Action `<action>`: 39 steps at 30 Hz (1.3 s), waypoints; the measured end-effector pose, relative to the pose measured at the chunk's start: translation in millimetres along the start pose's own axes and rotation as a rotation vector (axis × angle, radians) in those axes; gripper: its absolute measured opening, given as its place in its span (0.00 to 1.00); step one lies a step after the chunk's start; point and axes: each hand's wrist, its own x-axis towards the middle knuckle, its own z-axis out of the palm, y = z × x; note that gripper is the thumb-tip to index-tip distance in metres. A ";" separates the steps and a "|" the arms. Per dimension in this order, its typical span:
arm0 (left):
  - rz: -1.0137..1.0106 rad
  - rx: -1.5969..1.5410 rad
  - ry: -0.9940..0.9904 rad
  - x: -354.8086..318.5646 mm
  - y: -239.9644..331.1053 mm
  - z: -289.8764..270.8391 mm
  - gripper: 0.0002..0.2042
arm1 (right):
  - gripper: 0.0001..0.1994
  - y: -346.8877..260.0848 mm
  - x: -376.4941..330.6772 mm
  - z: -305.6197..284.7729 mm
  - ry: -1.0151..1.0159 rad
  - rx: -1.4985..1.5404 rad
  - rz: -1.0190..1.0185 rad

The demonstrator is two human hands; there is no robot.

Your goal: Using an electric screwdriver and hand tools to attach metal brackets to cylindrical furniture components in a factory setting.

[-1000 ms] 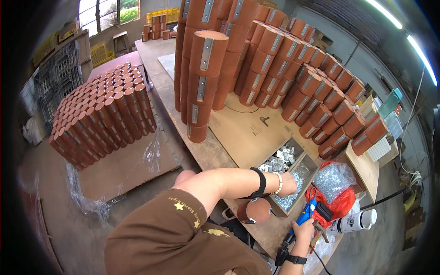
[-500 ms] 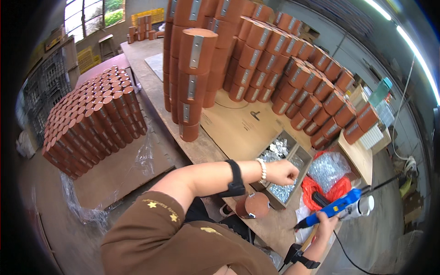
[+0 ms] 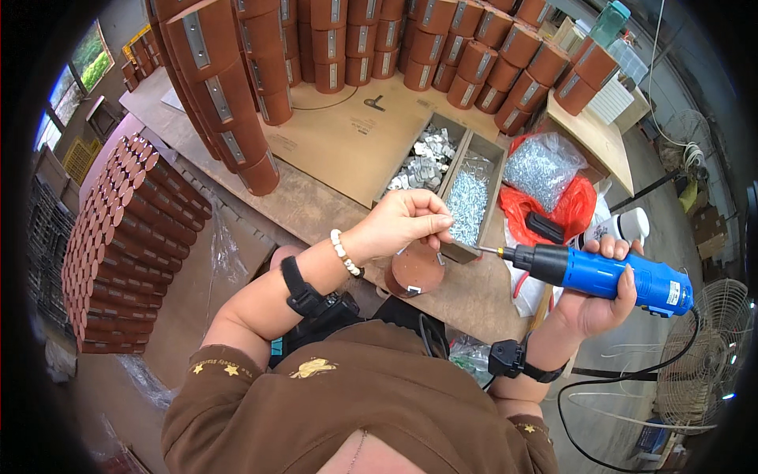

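My left hand (image 3: 414,221) is closed in a pinch above a reddish-brown cylinder (image 3: 417,272); whatever its fingertips hold is too small to make out. The cylinder stands at the table's near edge, with a small metal piece at its rim. My right hand (image 3: 604,296) grips a blue corded electric screwdriver (image 3: 588,272), its bit pointing left toward the cylinder but apart from it. Just beyond my left hand sits a two-part wooden box (image 3: 499,162). Small metal plates (image 3: 430,158) fill its left compartment, and silvery screws (image 3: 470,197) lie in the right one.
Tall stacks of brown cylinders with metal strips (image 3: 225,95) line the table's left and back. A clear bag of screws (image 3: 545,164) rests in a red plastic bag, beside a white bottle (image 3: 624,227). More cylinders (image 3: 118,245) stand at left. A fan (image 3: 703,355) is at right.
My left hand has drawn back from the screw compartment to above the cylinder. My right hand has raised the electric screwdriver and turned its bit leftward. The view has shifted too.
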 end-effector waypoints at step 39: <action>-0.173 -0.052 -0.062 -32.5 -14.0 15.4 0.07 | 0.29 22.2 -24.4 16.3 -0.329 0.096 -0.015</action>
